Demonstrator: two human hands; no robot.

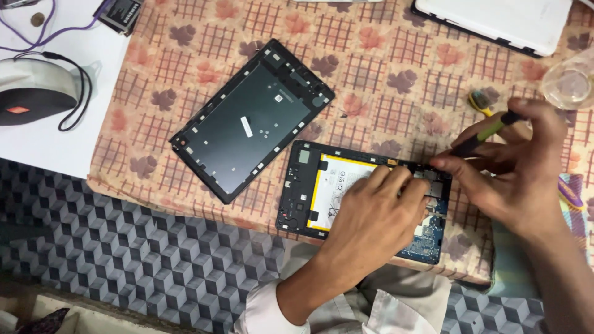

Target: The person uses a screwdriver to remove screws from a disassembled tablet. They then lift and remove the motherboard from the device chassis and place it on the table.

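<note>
The left hand (377, 213) lay flat, fingers loosely spread, on the opened tablet (309, 185). At 2 o'clock, the right hand (513, 173) pinched a green-handled screwdriver (489, 133) over it.

small white rect. label (247, 127) on dark tablet back panel, centre; white-yellow battery label (339, 185) in opened tablet.

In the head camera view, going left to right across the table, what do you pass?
Grey oval speaker → detached black back cover → opened tablet → left hand on it → right hand with a screwdriver → clear glass.
</note>
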